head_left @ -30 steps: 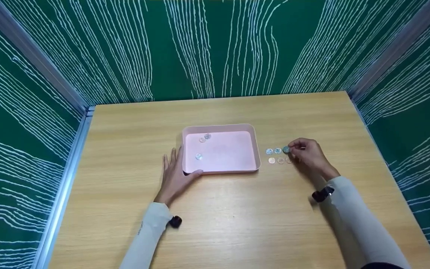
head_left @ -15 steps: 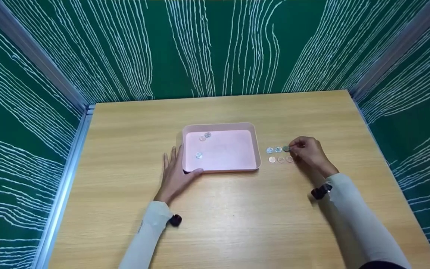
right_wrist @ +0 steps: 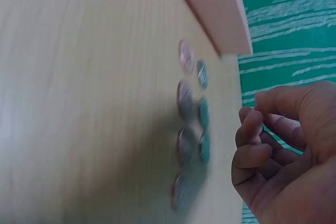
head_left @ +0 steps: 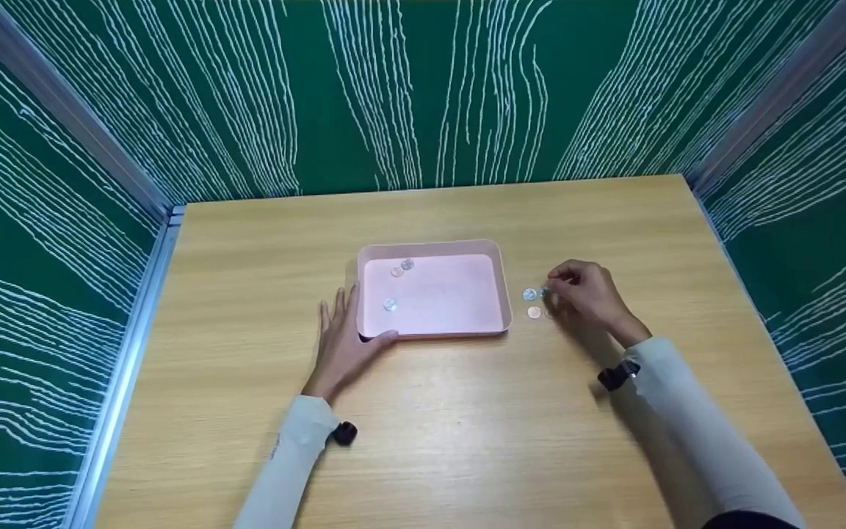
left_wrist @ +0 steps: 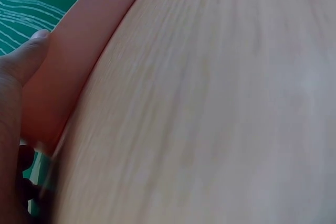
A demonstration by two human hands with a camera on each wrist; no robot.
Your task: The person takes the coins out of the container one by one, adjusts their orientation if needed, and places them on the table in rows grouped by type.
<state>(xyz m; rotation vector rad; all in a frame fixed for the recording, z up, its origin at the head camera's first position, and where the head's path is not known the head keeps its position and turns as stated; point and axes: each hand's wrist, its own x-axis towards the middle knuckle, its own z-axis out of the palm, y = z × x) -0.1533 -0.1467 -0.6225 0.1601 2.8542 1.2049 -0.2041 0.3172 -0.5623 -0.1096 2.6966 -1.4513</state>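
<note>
The right hand [head_left: 584,294] has slid left along the coins [right_wrist: 191,108] since a moment ago. Before, it was at the far end of the two rows, by the last coin. Now it sits over the middle of them, and from above only two coins show past its fingers. The wrist view shows the coins all flat on the table [head_left: 467,426], in two rows beside the tray [head_left: 500,294]. The fingers [right_wrist: 251,129] are curled in close above the coins, but nothing is between them that I can see. So it looks like no coin has been picked up yet, and the hand is picking which one to take.

The left hand [head_left: 342,342] has not moved. It lies flat and spread on the table, with the thumb [left_wrist: 29,56] pressed on the near left corner of the pink tray. Three coins [head_left: 396,279] lie inside the tray, same as before.
</note>
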